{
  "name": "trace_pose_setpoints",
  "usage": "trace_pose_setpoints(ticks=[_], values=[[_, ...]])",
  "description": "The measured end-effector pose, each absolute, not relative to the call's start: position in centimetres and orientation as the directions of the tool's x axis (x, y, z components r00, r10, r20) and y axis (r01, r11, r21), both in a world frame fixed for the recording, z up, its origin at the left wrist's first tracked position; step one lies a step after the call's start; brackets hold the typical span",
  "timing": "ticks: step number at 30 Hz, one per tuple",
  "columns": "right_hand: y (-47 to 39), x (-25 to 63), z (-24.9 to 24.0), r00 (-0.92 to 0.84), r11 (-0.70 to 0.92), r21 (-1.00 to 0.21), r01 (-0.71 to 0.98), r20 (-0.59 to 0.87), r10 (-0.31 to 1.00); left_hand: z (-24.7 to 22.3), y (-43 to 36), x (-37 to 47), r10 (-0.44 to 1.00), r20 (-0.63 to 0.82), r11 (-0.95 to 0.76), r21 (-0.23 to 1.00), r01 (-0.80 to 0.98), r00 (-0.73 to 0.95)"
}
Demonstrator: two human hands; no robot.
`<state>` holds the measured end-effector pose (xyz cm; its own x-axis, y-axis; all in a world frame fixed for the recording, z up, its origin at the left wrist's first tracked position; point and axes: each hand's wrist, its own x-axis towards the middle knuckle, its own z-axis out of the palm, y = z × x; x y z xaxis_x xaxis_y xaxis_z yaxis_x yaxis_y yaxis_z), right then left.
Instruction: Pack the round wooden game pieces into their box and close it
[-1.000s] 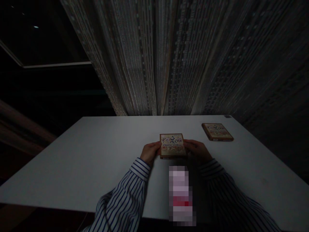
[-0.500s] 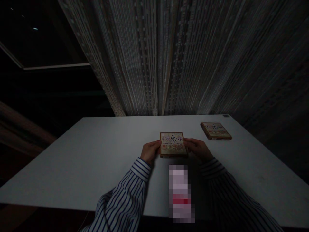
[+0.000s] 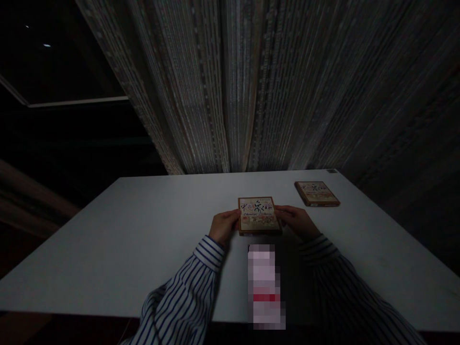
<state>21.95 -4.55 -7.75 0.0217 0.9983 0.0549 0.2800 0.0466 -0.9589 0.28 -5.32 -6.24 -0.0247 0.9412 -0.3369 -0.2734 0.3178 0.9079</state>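
Note:
Between my two hands is a flat, square Chinese chess box [image 3: 259, 216] with a brown edge and a printed lid. My left hand [image 3: 224, 226] grips its left side, thumb at the top edge of that side. On the opposite side my right hand [image 3: 296, 221] pinches the box, its other fingers partly hidden behind. Whether the box touches the table or is held just above it, I cannot tell. A second, similar Chinese chess box [image 3: 316, 193] lies flat farther back to the right, apart from both hands.
The white table [image 3: 108, 249] spans the view. Near me lies a pixelated pinkish object [image 3: 264, 287] with a red band, its kind hidden. A small dark square [image 3: 331, 171] sits at the far right corner. Behind the table hangs a string curtain [image 3: 237, 86].
The view has shifted slightly, so the second box and the pixelated object appear a little farther left. Both hands keep their hold on the nearer box, which looks slightly more tilted.

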Motion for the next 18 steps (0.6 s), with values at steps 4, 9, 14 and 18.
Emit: trace_pose_setpoints(ticks=[4,9,14,18], values=[[-4.6,22.5,-7.6,0.018,0.052,-0.953,0.299,0.060,0.998,-6.3,-5.3,0.6,0.936,-0.351,0.335,0.908,-0.253,-0.019],[-4.7,23.2,-7.4,0.017,0.043,-0.947,0.318,0.051,0.999,-6.1,-5.3,1.0,0.941,-0.338,0.330,0.917,-0.224,0.001],[-4.9,23.7,-7.0,0.018,0.045,-0.939,0.341,0.054,0.998,-5.7,-5.4,1.5,0.945,-0.326,0.320,0.929,-0.188,0.000],[-5.1,24.2,-6.7,0.011,0.050,-0.935,0.352,0.057,0.998,-5.6,-5.5,1.9,0.954,-0.298,0.300,0.940,-0.161,0.035]])
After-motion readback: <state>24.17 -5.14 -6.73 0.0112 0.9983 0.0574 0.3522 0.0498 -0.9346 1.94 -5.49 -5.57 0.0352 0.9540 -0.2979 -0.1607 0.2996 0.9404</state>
